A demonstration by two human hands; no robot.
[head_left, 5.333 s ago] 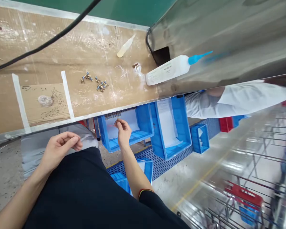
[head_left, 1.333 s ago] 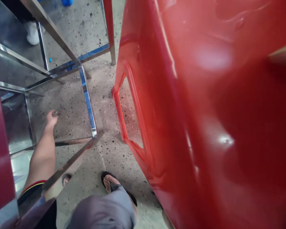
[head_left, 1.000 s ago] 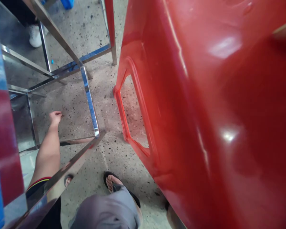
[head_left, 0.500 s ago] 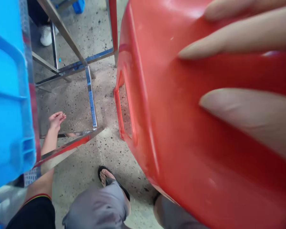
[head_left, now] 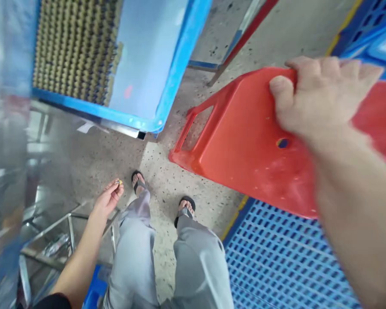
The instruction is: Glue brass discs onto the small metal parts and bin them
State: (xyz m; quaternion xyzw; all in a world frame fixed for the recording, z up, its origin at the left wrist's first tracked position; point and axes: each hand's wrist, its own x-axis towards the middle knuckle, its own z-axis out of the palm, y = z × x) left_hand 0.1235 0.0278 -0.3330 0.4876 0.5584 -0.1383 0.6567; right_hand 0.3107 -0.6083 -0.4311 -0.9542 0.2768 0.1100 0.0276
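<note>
My right hand [head_left: 324,92] grips the red plastic stool [head_left: 238,150] at its far edge, thumb on the seat and fingers over the rim. A small round hole shows in the seat, and an opening shows in the side panel on the left. Part of the stool is hidden under my hand and forearm. My left hand [head_left: 109,196] hangs low on the left, over the floor, with its fingers closed in a pinch. Between thumb and fingertips is a tiny yellow and metallic piece [head_left: 119,182], too small to name.
A blue tray [head_left: 99,110] at upper left holds dense rows of small brass-coloured parts. Blue slotted pallets [head_left: 286,257] with yellow edges lie at lower right and upper right. A metal frame [head_left: 45,257] stands at lower left. My sandalled feet are on the speckled floor [head_left: 161,171].
The stool, close to the camera before, now appears farther off and to the right, with my right hand on its edge. The view has shifted, bringing the parts tray and pallets into sight.
</note>
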